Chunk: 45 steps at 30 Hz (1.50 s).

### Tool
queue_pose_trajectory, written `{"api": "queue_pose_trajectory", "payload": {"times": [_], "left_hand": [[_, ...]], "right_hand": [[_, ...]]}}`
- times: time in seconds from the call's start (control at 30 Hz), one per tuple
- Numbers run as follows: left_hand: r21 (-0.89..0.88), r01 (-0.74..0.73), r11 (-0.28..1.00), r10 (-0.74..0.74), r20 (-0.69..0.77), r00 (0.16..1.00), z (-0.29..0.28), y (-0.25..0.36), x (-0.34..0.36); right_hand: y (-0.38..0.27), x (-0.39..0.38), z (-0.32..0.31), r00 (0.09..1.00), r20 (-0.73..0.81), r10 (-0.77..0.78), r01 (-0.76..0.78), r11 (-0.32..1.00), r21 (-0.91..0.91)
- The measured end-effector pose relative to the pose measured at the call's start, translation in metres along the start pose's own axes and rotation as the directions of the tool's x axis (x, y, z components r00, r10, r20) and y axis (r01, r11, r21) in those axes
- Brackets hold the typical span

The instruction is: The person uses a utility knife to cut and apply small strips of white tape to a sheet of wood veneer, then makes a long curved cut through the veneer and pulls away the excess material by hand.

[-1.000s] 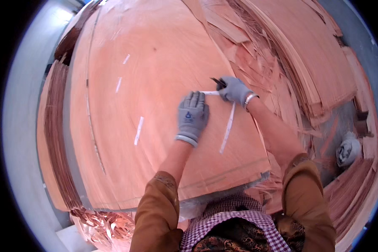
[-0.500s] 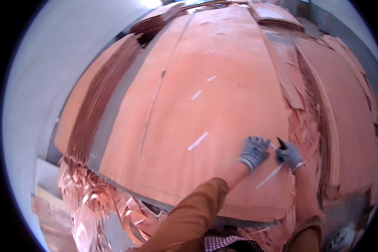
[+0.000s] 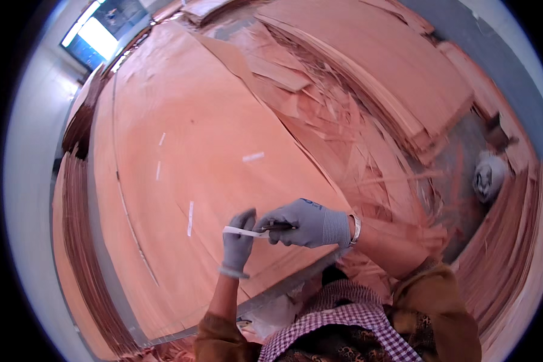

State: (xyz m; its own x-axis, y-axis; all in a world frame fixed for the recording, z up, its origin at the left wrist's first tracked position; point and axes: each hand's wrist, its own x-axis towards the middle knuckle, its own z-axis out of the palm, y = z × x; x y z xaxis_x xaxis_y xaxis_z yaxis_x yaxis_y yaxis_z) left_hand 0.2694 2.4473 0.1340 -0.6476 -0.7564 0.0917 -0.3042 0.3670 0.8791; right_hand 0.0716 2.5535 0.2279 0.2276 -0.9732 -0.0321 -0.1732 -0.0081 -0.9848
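Observation:
A large orange-pink wood veneer sheet (image 3: 217, 114) lies before me with several short white tape strips on it, one of them a tape strip (image 3: 253, 157) lying sideways beyond my hands. My left hand (image 3: 238, 241), in a grey glove, pinches one end of a white tape length (image 3: 242, 231). Its other end runs to the fingers of my right hand (image 3: 308, 223), gloved in the same way. A small dark knife-like tool (image 3: 279, 227) is also in the right hand; its exact kind is hard to make out. Both hands are above the sheet's near part.
Torn veneer scraps (image 3: 356, 151) are heaped along the sheet's right side. Beyond them lies a veneer stack (image 3: 398, 66), with another stack (image 3: 84, 253) at the left. A pale bundle (image 3: 489, 176) sits on the floor at the right. A bright window (image 3: 96, 37) shows at the far left.
My view has turned to the right. Both hands have come off the sheet's right edge and toward me. A tape strip now lies where they were, and tape spans between them.

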Motion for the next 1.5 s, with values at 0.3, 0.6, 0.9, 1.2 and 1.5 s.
{"api": "queue_pose_trajectory", "payload": {"times": [0.3, 0.6, 0.9, 1.2, 1.5], "left_hand": [[-0.807, 0.414, 0.420, -0.443, 0.216, 0.870, -0.010, 0.039, -0.183], [0.102, -0.128, 0.987, 0.140, -0.126, 0.982, -0.086, 0.022, -0.318], [-0.796, 0.187, 0.576, -0.586, -0.243, 0.773, -0.053, -0.003, -0.457], [-0.047, 0.883, 0.466, -0.862, -0.247, 0.442, 0.058, 0.020, -0.575], [0.084, 0.916, 0.393, -0.845, -0.358, 0.396, 0.037, 0.021, -0.665]], "right_hand": [[0.029, -0.055, 0.140, 0.990, 0.036, 0.134, -0.134, 0.991, -0.018], [0.005, -0.051, 0.274, 0.982, 0.189, -0.016, 0.042, 0.990, -0.137], [-0.029, -0.042, 0.329, 0.696, 0.638, 0.330, -0.080, 0.918, -0.387], [0.005, -0.026, 0.343, 0.413, 0.847, 0.334, -0.110, 0.942, -0.317], [-0.017, -0.029, 0.440, 0.335, 0.901, 0.276, -0.244, 0.949, -0.199]]}}
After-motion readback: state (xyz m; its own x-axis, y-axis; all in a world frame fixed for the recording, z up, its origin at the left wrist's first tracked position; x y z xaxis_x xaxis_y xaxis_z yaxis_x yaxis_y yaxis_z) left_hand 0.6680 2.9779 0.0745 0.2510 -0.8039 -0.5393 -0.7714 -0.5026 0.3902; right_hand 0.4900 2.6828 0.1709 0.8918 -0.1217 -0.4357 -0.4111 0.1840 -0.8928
